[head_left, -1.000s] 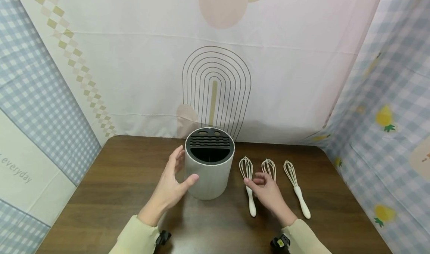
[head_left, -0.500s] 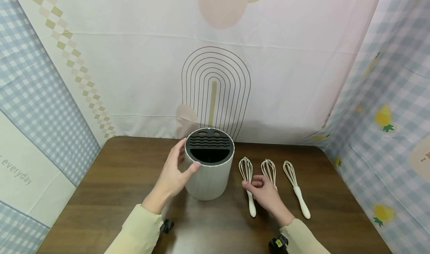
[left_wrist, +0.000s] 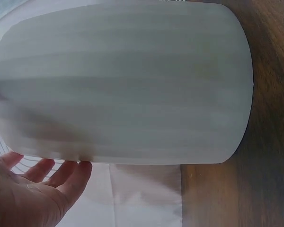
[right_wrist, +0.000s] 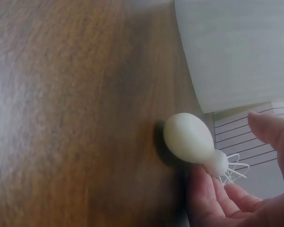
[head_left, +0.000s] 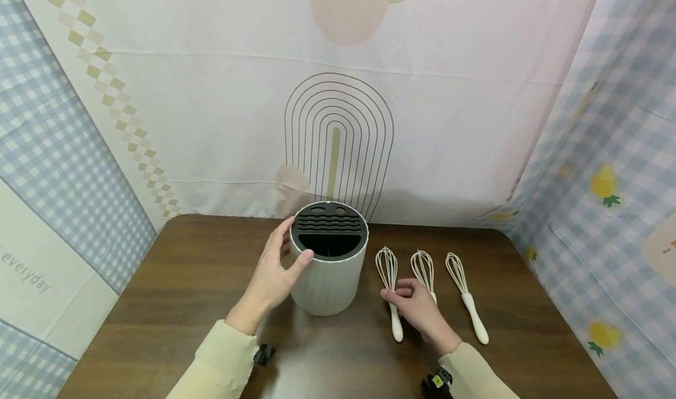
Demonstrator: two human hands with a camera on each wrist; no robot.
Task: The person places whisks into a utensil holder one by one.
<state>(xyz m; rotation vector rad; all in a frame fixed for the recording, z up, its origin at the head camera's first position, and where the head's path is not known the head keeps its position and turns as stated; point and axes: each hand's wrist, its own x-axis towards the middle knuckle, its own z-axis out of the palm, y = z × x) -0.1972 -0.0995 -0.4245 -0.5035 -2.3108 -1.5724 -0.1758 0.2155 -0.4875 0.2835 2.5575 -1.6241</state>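
Note:
A pale grey cylindrical utensil holder (head_left: 326,287) stands upright, its black lid (head_left: 330,223) divided into round holes, wavy slots and one wide opening. My left hand (head_left: 268,281) is spread along its left side, thumb at the front near the rim; the left wrist view has the fingertips (left_wrist: 78,172) right at the wall. Three white whisks lie to the right. Over the nearest whisk (head_left: 396,323) is my right hand (head_left: 419,310), fingers beside its handle (right_wrist: 188,137) and thumb held apart in the right wrist view. It partly covers the middle whisk (head_left: 421,264).
The third whisk (head_left: 473,314) lies slanted farther right on the dark wooden table (head_left: 211,270). A white patterned cloth (head_left: 222,123) hangs behind the table, and blue checked cloths hang at both sides.
My left hand has moved slightly right and up, closer against the holder. The right hand has shifted a little left and down along the nearest whisk. Holder and whisks stay where they were.

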